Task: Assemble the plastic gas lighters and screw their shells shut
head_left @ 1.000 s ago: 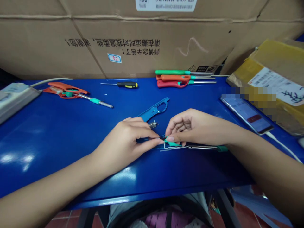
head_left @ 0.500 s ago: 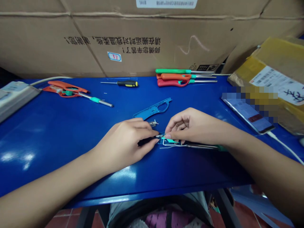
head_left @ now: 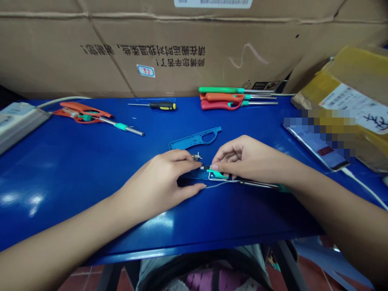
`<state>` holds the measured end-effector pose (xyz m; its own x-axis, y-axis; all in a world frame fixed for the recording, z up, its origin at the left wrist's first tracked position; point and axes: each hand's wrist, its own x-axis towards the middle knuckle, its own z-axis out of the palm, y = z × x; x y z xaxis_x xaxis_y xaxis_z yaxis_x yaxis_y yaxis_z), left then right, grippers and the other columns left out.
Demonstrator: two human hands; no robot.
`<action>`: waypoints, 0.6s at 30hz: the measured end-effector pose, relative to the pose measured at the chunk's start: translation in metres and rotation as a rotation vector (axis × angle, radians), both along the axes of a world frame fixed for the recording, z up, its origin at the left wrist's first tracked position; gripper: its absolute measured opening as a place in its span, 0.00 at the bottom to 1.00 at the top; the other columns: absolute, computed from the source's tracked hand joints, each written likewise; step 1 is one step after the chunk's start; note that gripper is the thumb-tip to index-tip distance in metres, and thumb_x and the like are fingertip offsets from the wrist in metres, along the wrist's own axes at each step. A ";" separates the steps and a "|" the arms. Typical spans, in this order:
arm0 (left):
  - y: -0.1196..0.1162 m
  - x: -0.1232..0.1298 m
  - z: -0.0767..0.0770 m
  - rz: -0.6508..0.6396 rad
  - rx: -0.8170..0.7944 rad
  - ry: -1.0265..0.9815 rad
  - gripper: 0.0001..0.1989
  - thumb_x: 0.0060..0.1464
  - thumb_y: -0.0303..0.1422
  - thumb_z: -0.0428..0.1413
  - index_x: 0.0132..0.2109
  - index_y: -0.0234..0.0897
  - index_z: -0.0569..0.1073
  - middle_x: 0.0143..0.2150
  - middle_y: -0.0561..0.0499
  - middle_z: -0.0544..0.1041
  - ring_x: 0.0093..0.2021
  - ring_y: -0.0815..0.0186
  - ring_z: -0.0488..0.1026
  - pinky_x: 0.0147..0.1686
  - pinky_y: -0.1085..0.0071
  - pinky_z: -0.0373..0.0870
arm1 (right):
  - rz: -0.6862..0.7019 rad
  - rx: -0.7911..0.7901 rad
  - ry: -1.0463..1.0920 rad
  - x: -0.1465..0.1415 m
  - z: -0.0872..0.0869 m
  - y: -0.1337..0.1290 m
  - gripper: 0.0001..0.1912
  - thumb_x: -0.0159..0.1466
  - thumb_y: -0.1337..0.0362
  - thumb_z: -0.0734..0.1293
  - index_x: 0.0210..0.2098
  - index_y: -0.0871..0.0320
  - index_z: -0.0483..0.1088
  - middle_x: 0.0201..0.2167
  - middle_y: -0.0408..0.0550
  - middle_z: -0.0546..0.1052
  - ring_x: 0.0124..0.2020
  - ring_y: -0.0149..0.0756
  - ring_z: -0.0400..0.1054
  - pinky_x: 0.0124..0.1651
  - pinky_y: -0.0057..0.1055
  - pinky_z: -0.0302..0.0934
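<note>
Pinches a small black piece with a pale end between the fingers of the right hand, just above a green trigger piece. Cannot tell whether those fingers press on the trigger piece too. Spreads the thumb and fingers of the left hand apart at nine o'clock, index fingertip close to the pale end; cannot tell whether touching. Covers part of a blue half-shell with the left hand, on the blue surface. Has a white wire along the trigger piece's near edge, a pale thin tube toward six o'clock, and a metal tube toward three, running under the right wrist.

Has a clear part beside the left index finger and, beyond at eleven o'clock, a second blue half-shell. Faces a green lighter, an orange lighter and a red lighter together at twelve, a screwdriver between ten and eleven, an opened orange lighter at ten, and a phone between two and three.
</note>
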<state>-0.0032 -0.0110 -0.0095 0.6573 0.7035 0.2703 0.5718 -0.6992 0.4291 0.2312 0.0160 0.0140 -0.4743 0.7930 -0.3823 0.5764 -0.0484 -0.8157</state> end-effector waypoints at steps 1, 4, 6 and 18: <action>0.000 0.000 -0.001 -0.003 0.000 0.006 0.17 0.58 0.36 0.64 0.52 0.33 0.80 0.45 0.46 0.80 0.45 0.59 0.80 0.46 0.63 0.79 | -0.008 0.001 -0.003 0.000 -0.001 0.000 0.09 0.58 0.58 0.73 0.33 0.57 0.79 0.25 0.42 0.77 0.25 0.27 0.65 0.25 0.24 0.56; 0.001 -0.001 -0.003 -0.004 0.005 0.010 0.16 0.59 0.35 0.63 0.53 0.34 0.79 0.45 0.46 0.80 0.45 0.59 0.80 0.46 0.63 0.79 | -0.027 0.029 -0.010 0.000 -0.003 -0.001 0.08 0.58 0.59 0.73 0.32 0.57 0.78 0.25 0.42 0.78 0.24 0.27 0.66 0.25 0.24 0.58; 0.001 -0.001 -0.003 -0.004 0.010 0.002 0.16 0.59 0.34 0.63 0.53 0.34 0.79 0.45 0.46 0.80 0.46 0.59 0.80 0.46 0.63 0.79 | -0.026 0.061 -0.016 0.000 -0.005 -0.002 0.07 0.58 0.59 0.73 0.31 0.57 0.78 0.24 0.42 0.78 0.24 0.27 0.66 0.25 0.24 0.58; -0.002 0.000 0.000 -0.063 0.161 0.136 0.12 0.65 0.34 0.57 0.50 0.35 0.80 0.44 0.44 0.77 0.44 0.57 0.76 0.42 0.59 0.78 | -0.013 0.188 -0.073 -0.004 -0.006 -0.002 0.09 0.61 0.58 0.70 0.32 0.58 0.77 0.26 0.43 0.79 0.28 0.30 0.70 0.30 0.27 0.62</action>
